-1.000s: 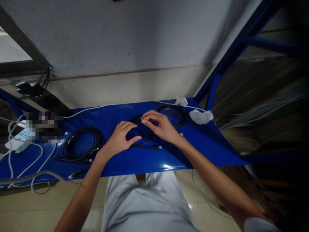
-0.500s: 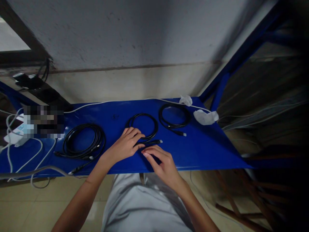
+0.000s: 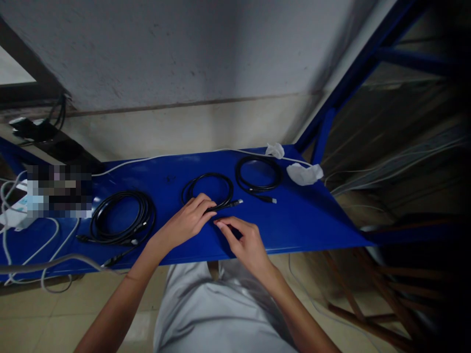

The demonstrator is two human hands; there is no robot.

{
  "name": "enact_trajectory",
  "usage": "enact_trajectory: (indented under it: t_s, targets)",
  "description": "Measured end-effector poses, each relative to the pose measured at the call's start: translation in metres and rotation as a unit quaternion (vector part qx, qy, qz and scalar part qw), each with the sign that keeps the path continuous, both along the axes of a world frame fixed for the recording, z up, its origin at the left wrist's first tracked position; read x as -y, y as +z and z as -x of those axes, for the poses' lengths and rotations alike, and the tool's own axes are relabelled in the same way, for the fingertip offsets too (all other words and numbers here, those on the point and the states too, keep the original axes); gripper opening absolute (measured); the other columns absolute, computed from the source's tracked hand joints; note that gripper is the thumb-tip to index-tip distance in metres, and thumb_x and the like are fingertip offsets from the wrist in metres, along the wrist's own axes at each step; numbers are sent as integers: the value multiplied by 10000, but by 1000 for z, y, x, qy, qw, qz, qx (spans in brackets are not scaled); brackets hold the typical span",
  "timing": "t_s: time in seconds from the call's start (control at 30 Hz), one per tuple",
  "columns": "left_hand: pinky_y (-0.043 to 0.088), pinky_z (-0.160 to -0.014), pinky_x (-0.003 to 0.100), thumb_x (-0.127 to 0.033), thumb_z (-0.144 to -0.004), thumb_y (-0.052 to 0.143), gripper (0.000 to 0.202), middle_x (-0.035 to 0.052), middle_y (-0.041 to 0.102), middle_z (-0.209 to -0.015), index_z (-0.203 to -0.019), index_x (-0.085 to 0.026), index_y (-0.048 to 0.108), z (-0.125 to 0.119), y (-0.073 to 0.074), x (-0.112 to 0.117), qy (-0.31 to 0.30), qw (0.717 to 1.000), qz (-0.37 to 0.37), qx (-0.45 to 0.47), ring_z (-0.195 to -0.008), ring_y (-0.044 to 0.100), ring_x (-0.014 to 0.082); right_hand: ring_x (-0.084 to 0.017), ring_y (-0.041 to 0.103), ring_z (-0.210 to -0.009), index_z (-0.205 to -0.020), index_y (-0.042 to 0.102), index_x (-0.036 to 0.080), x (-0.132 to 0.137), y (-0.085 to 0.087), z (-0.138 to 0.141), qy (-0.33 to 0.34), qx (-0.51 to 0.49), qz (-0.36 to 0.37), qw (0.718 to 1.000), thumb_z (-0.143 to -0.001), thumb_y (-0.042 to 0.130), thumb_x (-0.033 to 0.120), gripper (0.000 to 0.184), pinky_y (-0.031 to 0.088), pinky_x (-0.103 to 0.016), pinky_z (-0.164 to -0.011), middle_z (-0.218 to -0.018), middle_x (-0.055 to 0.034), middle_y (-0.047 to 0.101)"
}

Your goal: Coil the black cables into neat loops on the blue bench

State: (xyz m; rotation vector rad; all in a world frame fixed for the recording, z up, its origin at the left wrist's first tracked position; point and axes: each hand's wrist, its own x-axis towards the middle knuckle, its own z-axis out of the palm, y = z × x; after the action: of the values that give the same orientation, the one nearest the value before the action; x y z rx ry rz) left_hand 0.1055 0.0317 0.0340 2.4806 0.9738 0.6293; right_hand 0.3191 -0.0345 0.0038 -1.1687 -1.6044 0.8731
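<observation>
A blue metal shelf [image 3: 316, 220] carries three coiled black cables. My left hand [image 3: 186, 223] rests on the near side of the middle black cable coil [image 3: 211, 184], its fingers curled and pinching the cable by its plug end [image 3: 231, 204]. My right hand [image 3: 245, 240] is just in front of it, fingers loosely bent, index fingertip touching the shelf close to my left thumb; it holds nothing I can see. A larger black coil [image 3: 121, 223] lies to the left, a smaller black coil [image 3: 257, 174] to the right.
Two crumpled white tissues [image 3: 303, 172] lie at the shelf's back right corner. A thin white cable [image 3: 147, 159] runs along the back edge. White cables and a blurred patch [image 3: 59, 191] fill the left end. A blue upright frame [image 3: 324, 132] stands on the right; a grey wall is behind.
My right hand left the top of the middle coil and drew back to the shelf's front edge. The coil is now uncovered, and its plug end has swung slightly toward the back.
</observation>
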Motion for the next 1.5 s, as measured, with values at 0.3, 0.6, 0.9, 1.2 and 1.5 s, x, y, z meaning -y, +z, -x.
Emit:
enact_trajectory:
  t_s: [0.3, 0.6, 0.9, 1.2, 1.5]
  targets:
    - [533, -1131, 418, -276, -1138, 515, 181, 99, 666, -1276, -1277, -229, 621, -5, 4, 10, -2, 998, 50, 30, -1249, 665, 244, -249, 800, -861, -1022, 860, 261, -1, -5, 1, -63, -28, 8, 998, -1043, 716, 367, 180, 622, -365, -844, -999, -39, 860]
    - [546, -1080, 378, -386, -1150, 494, 285, 68, 776, -1212, -1203, -229, 727, -7, 11, 3, 16, 987, 145, 62, -1171, 730, 238, -262, 809, -949, -1025, 860, 255, -4, -5, -1, -47, -50, 5, 998, -1037, 726, 358, 169, 636, -393, -904, -1042, -68, 857]
    - [576, -1016, 379, -428, -1121, 548, 365, 91, 811, -1138, -1010, -204, 813, -14, 9, -11, 16, 968, 209, 135, -1089, 751, 248, -277, 814, -1005, -1026, 857, 264, -6, -6, -1, -32, -44, -25, 998, -1039, 720, 335, 156, 652, -429, -949, -1083, -87, 851]
    - [603, -978, 388, -333, -1019, 715, 191, 108, 821, -1111, -1004, -197, 848, -13, 1, -12, 49, 954, 239, 175, -1043, 773, 251, -257, 762, -979, -1042, 851, 264, -2, -9, 4, -61, -5, -53, 997, -1038, 713, 297, 142, 629, -427, -929, -1049, -86, 797]
    - [620, -896, 355, -292, -965, 762, 97, 61, 821, -989, -981, -202, 793, -12, -7, -8, 80, 950, 242, 181, -931, 774, 220, -292, 630, -1051, -1105, 834, 285, 7, -15, 7, -106, 117, -135, 978, -1020, 706, 244, 159, 583, -486, -886, -1094, -116, 634]
